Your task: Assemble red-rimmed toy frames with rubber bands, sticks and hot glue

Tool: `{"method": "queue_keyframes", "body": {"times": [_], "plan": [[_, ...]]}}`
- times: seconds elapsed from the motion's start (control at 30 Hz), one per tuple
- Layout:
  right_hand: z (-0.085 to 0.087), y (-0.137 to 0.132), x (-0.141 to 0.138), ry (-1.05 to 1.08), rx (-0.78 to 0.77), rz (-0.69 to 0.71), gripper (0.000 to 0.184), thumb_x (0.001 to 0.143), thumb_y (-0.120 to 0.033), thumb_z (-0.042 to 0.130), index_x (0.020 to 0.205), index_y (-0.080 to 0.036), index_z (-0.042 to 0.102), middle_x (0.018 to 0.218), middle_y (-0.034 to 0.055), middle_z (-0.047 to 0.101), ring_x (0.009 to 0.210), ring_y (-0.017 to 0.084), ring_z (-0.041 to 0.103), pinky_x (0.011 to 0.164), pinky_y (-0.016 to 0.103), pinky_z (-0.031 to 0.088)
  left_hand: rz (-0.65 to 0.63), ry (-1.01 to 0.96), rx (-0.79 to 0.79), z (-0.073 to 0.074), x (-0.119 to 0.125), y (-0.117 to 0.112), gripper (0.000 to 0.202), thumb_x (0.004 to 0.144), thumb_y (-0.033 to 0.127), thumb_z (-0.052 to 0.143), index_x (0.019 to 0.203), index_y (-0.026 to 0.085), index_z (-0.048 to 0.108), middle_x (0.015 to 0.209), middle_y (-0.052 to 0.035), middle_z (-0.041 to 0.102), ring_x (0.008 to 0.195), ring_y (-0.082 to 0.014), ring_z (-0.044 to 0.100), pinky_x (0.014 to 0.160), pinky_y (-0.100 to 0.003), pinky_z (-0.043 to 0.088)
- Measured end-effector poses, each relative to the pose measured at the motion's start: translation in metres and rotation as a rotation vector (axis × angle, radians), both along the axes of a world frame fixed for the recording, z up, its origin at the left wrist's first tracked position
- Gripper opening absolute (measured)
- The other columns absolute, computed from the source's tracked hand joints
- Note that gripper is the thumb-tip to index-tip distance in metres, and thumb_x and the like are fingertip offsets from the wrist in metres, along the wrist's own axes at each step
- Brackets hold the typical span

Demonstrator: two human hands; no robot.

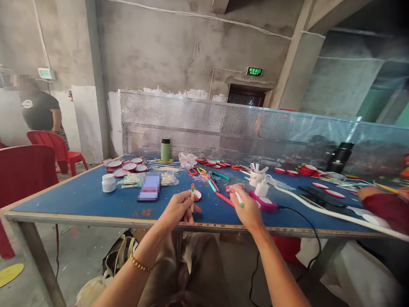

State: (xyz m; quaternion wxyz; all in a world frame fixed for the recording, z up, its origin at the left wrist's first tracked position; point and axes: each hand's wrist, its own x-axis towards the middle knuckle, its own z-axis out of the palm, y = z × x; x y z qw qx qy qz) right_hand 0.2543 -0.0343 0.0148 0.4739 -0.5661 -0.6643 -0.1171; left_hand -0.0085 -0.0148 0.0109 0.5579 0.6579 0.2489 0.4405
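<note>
Standing upright, thin stick (pixel 192 192) has green-red tip.

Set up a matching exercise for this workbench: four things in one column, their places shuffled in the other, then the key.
Things
1. green cylindrical flask
2. small white plastic jar
3. thin stick with green and red tip
4. white green-tipped marker

Places
A. held in the right hand
B. near the left end of the blue table
C. far side, before the perforated metal screen
D. held in the left hand

Pairs: 1-C, 2-B, 3-D, 4-A
</note>
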Motion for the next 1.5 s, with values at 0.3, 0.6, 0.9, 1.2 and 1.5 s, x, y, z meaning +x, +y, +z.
{"method": "queue_keyframes", "body": {"times": [0.3, 0.6, 0.9, 1.2, 1.5], "plan": [[-0.008, 0.008, -0.009, -0.185, 0.012, -0.147, 0.032, 0.088, -0.028, 0.049, 0.112, -0.016, 0.065, 0.104, 0.0135, 0.073, 0.093, 0.031, 0.07, 0.08, 0.042, 0.055, 0.011, 0.017, 0.049, 0.0, 0.0, 0.0, 0.037, 0.093, 0.048, 0.046, 0.102, 0.013, 0.054, 0.076, -0.0072, 0.071, 0.04, -0.0081, 0.059, 0.039, -0.015, 0.033], [0.0, -0.009, -0.034, -0.013, 0.191, 0.047, 0.026, 0.091, -0.034, 0.052, 0.105, -0.018, 0.069, 0.098, 0.0116, 0.074, 0.091, 0.028, 0.069, 0.086, 0.042, 0.052, 0.037, 0.061, 0.054, 0.002, 0.003, -0.001, 0.028, 0.09, 0.039, 0.045, 0.098, 0.013, 0.052, 0.077, -0.0077, 0.072, 0.039, -0.0085, 0.058, 0.037, -0.016, 0.035], [0.015, -0.011, -0.111, 0.374, 0.108, 0.459, 0.025, 0.095, -0.034, 0.048, 0.101, -0.019, 0.068, 0.06, -0.0029, 0.058, 0.05, 0.012, 0.054, 0.052, 0.025, 0.047, 0.054, 0.068, 0.037, 0.0, 0.007, 0.002, 0.026, 0.088, 0.039, 0.047, 0.086, 0.014, 0.054, 0.073, -0.0048, 0.071, 0.038, -0.0091, 0.059, 0.036, -0.016, 0.035], [0.006, -0.001, -0.115, 0.431, 0.088, 0.472, 0.015, 0.089, -0.03, 0.057, 0.089, -0.018, 0.067, 0.07, 0.0009, 0.068, 0.058, 0.015, 0.065, 0.055, 0.024, 0.052, 0.055, 0.061, 0.105, 0.0, 0.007, 0.001, 0.026, 0.088, 0.037, 0.044, 0.08, 0.015, 0.054, 0.073, -0.0034, 0.068, 0.04, -0.0088, 0.06, 0.036, -0.015, 0.036], [0.005, 0.0, -0.115, 0.368, 0.064, 0.446, 0.018, 0.089, -0.031, 0.056, 0.086, -0.018, 0.068, 0.069, 0.0025, 0.07, 0.061, 0.016, 0.068, 0.053, 0.024, 0.052, 0.066, 0.073, 0.135, 0.002, 0.008, 0.001, 0.018, 0.086, 0.03, 0.043, 0.077, 0.017, 0.051, 0.071, -0.0019, 0.068, 0.041, -0.0095, 0.061, 0.036, -0.015, 0.038]]}}
